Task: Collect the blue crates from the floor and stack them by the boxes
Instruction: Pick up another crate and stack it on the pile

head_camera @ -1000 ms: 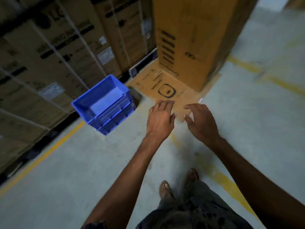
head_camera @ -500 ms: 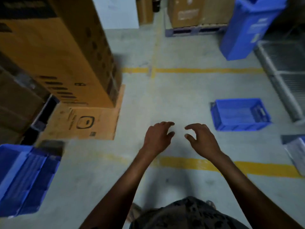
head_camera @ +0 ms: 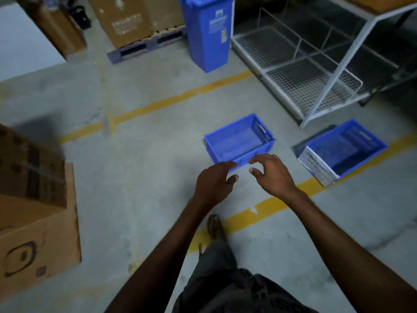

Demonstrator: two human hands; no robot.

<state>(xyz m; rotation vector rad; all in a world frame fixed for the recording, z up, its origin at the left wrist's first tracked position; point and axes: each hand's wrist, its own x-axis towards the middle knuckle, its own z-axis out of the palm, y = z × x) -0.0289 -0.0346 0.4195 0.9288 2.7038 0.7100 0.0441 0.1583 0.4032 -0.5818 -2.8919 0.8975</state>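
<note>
Head view looks down on two bare forearms reaching forward over a grey concrete floor [head_camera: 140,181]. Left hand [head_camera: 214,184] is empty, palm down with fingers loosely curled, and its fingertips overlap the near rim of a blue crate in the frame, though whether they touch it cannot be told. Right hand [head_camera: 272,175] is also empty, fingers spread and bent with a gap between thumb and forefinger, hovering just beside the same near rim. That blue crate [head_camera: 240,141] sits upright and open on the floor, nothing inside it, with slotted handle cut-outs in its far end wall. To its right, well apart, a second blue crate [head_camera: 345,150] rests on the floor with a white label on its near end, straddling a yellow floor line [head_camera: 268,206] that runs diagonally under the arms. A sandalled foot [head_camera: 215,227] stands on that line below the left hand. Beyond the second crate stands a white wire-mesh rack [head_camera: 300,71]. Behind the first crate, further off, a tall blue bin [head_camera: 208,32] stands next to cardboard boxes on a pallet [head_camera: 137,21]. At the left edge a large cardboard box [head_camera: 33,213] sits close to the camera.
</note>
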